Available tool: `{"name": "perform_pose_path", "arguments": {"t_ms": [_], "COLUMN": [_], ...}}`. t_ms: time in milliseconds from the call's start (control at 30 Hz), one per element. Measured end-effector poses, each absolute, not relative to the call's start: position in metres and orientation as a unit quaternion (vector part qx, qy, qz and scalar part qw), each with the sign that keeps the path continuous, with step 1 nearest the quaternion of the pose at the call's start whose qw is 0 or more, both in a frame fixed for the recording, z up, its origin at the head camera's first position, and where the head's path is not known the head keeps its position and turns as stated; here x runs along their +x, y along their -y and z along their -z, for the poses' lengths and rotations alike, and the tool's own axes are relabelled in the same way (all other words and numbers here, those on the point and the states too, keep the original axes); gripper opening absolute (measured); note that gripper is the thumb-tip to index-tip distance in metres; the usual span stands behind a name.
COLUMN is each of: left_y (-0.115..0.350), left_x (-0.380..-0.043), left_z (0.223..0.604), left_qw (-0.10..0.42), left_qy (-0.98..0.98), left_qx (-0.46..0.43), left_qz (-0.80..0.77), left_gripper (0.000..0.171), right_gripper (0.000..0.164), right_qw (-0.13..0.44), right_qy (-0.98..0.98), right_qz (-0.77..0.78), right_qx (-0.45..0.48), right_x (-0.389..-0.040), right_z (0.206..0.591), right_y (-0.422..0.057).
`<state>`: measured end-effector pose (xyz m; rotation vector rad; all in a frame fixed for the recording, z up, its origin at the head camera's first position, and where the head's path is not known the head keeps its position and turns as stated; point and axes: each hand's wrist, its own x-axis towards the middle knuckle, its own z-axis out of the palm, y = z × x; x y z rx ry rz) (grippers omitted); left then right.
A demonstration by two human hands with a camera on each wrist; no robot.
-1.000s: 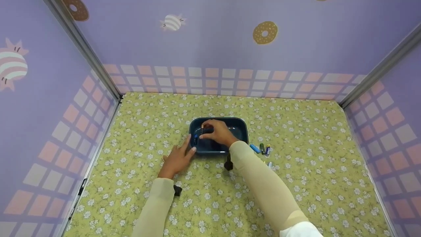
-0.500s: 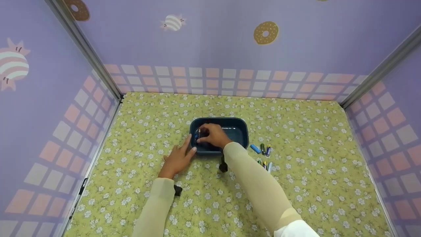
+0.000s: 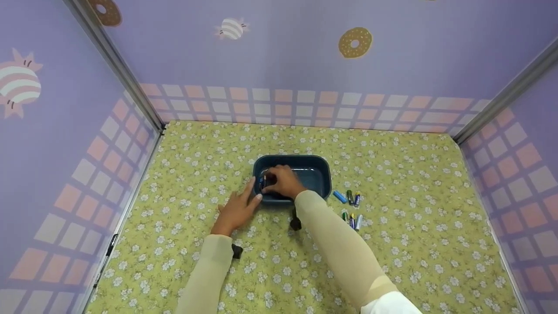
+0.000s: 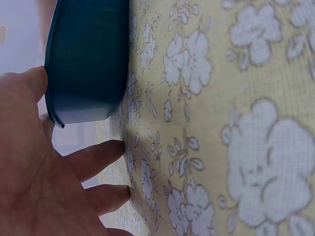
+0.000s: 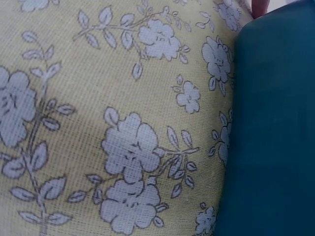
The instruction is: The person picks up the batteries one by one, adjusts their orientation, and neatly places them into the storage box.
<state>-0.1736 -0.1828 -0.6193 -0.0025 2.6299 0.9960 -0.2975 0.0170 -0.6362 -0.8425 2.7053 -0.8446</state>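
Observation:
A dark teal basin [image 3: 311, 174] sits on the flowered cloth. My right hand [image 3: 285, 181] reaches into its left part, index finger and thumb curled about a small dark battery [image 3: 264, 181] that stays partly hidden. Another battery with a blue end [image 3: 261, 179] lies close by at the basin's left wall. Outside that wall, my left hand [image 3: 237, 211] touches the rim with thumb and index finger, its fingers spread. In the left wrist view, the left thumb [image 4: 35, 81] rests against the rim and two other fingers reach down to the cloth.
To the right of the basin lie a blue battery [image 3: 340, 196], a green and black battery [image 3: 350, 197] and a purple and yellow one [image 3: 357, 199]. A second group, with a silvery battery [image 3: 358, 222], lies nearer. Purple patterned walls [image 3: 287, 56] stand around the cloth.
My right hand has moved left and lower inside the basin with the battery, toward the left wall. The left hand keeps its place at the rim.

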Motion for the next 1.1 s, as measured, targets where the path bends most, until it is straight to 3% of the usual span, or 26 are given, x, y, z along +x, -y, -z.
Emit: {"name": "perform_pose_path", "arguments": {"t_ms": [500,1100], "left_y": [0.1825,0.1829], "left_x": [-0.1752,-0.1755], "left_z": [0.6226,0.6213], "left_qw": [0.156,0.159], "left_qy": [-0.927,-0.925], "left_qx": [0.008,0.003], "left_qz": [-0.342,-0.345], "left_gripper": [0.069,0.071], "right_gripper": [0.064,0.066], "right_qw": [0.092,0.109], "right_qy": [-0.936,-0.93], "right_qz": [0.207,0.234], "right_qx": [-0.27,-0.261], "right_x": [-0.2915,-0.2935], "right_z": [0.6325,0.6328], "right_y": [-0.0157,-0.0173]}}
